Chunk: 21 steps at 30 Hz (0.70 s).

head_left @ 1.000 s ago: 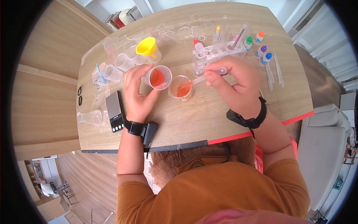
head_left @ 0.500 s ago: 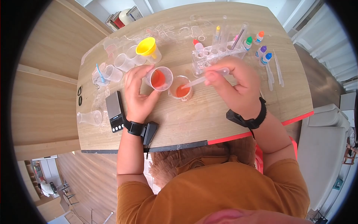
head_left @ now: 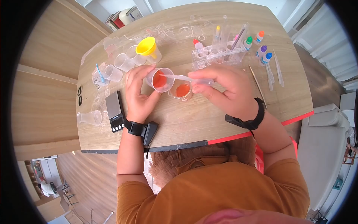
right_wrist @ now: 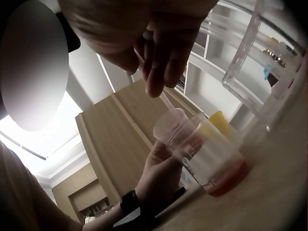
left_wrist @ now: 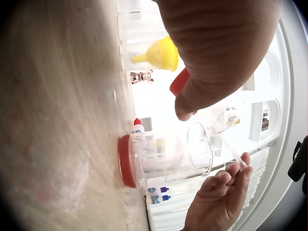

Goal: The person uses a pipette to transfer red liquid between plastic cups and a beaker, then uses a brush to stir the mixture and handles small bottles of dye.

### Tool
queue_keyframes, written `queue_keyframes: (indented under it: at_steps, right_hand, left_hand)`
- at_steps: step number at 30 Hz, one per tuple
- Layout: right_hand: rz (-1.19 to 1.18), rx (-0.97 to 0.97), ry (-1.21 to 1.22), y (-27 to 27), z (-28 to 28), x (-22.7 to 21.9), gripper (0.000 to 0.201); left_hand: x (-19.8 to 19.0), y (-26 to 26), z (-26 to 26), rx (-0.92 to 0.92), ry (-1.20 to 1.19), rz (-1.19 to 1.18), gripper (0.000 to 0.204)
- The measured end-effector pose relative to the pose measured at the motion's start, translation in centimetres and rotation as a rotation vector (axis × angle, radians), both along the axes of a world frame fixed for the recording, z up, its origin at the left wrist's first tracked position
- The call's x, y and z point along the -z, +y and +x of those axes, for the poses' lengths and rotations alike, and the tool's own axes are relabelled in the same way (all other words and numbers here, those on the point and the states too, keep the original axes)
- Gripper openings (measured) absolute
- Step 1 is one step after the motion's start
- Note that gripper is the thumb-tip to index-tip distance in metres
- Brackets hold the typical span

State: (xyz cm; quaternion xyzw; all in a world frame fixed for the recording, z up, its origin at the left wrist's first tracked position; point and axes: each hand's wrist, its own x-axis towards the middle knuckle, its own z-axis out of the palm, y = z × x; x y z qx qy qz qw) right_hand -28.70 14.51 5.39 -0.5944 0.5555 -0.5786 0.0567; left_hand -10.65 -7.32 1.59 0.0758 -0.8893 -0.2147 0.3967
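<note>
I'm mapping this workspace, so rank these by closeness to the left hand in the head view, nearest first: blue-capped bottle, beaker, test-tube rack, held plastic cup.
1. Plastic cup: held in the left hand.
2. Beaker: just right of the cup.
3. Test-tube rack: farther right and farther back.
4. Blue-capped bottle: right of the rack.

In the middle of the head view, the right hand (head_left: pixel 225 89) covers part of the dropper (head_left: pixel 181 77), and the cup (head_left: pixel 170 84) hides a bit of the beaker (head_left: pixel 189 95). The writing on the black scale (head_left: pixel 114 104) at the left is too tiny to read. In the left wrist view, the left hand (left_wrist: pixel 221 48) hides much of the cup and gets cut off at the top. The right wrist view's right edge chops the clear rack (right_wrist: pixel 243 53).
</note>
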Motion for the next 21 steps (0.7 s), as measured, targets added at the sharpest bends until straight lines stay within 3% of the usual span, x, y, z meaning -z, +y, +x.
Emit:
queue_keyframes:
  at_steps: [5, 21]
  right_hand:
    - [0.031, 0.027, 0.103, -0.1, 0.3, 0.1, 0.024]
    - [0.06, 0.027, 0.103, -0.2, 0.4, 0.7, 0.028]
  left_hand:
    - [0.1, 0.0, 0.0, 0.001, -0.003, 0.001, 0.056]
    - [0.1, 0.0, 0.1, 0.003, -0.015, 0.001, 0.058]
